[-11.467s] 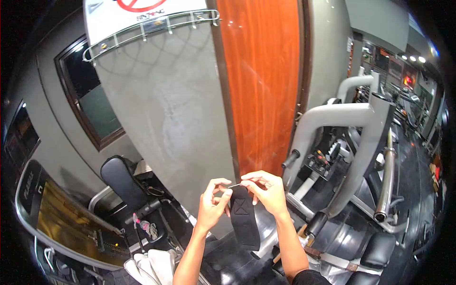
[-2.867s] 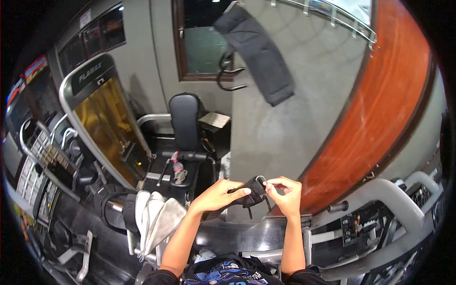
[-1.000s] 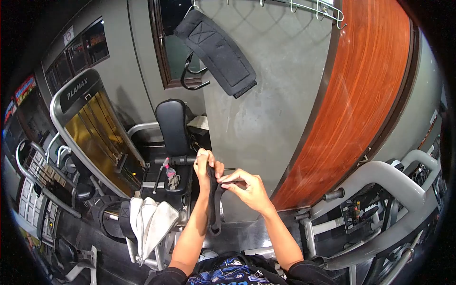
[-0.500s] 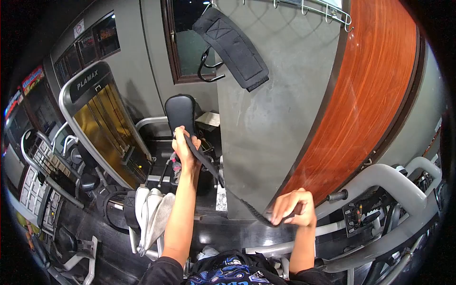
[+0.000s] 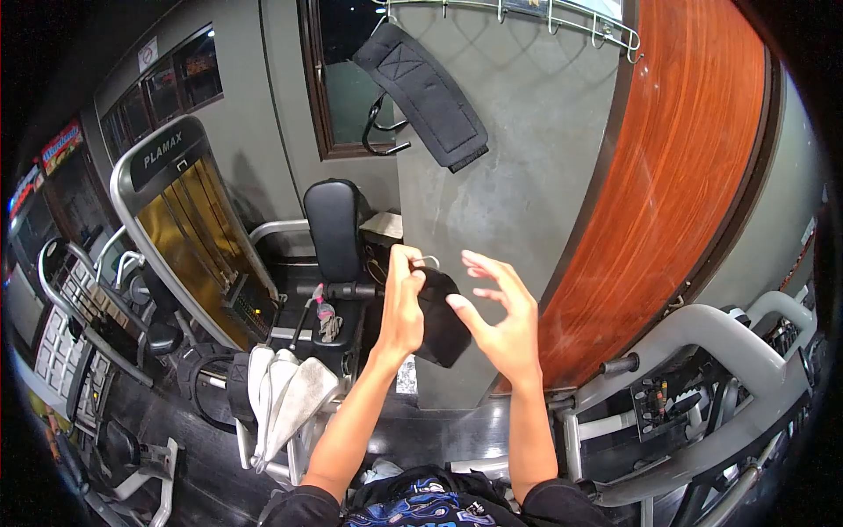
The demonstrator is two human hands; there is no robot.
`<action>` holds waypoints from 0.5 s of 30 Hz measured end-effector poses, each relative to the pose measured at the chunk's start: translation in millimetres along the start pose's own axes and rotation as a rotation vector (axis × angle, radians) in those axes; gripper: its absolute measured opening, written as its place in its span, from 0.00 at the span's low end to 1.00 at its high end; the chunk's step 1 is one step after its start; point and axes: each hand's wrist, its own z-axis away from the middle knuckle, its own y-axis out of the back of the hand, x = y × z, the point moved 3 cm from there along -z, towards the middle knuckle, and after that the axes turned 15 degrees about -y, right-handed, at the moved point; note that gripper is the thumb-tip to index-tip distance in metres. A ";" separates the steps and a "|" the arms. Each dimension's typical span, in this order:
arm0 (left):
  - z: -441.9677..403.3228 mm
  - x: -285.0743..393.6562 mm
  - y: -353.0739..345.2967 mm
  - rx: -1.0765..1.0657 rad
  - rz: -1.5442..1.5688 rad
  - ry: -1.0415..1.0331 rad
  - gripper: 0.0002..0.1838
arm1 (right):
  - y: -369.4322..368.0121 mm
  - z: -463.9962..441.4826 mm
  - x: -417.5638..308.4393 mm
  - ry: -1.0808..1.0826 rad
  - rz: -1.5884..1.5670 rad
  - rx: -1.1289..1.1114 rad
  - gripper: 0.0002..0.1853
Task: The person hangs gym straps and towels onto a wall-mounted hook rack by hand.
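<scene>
A black cuff [image 5: 448, 325] with a metal ring [image 5: 432, 262] is gripped by the left hand [image 5: 404, 303]; the right hand [image 5: 505, 321] is held with fingers spread just beside it, though contact cannot be told. A black padded belt [image 5: 426, 97] is hung from a wire hook rack [image 5: 606, 33] on the grey wall [image 5: 509, 176]. A pink-topped bottle [image 5: 324, 311] is set on a black seat [image 5: 350, 329], and a pale towel [image 5: 297, 395] is draped near the PLAMAX weight machine [image 5: 183, 224]

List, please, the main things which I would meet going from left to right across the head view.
PLAMAX machine, white cloth, left hand, black strap, right hand, thick grey machine frame.
</scene>
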 end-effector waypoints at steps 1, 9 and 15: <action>1.5 4.6 -0.9 -0.051 0.031 0.034 0.12 | -3.7 -5.9 -0.2 0.040 0.006 -0.035 0.24; -5.5 36.5 9.2 -0.204 -0.128 -0.159 0.10 | -10.6 -22.9 -3.6 0.020 -0.225 -0.053 0.11; -8.7 41.4 16.4 -0.115 -0.150 -0.177 0.05 | -12.2 -33.4 11.2 -0.151 -0.251 -0.272 0.11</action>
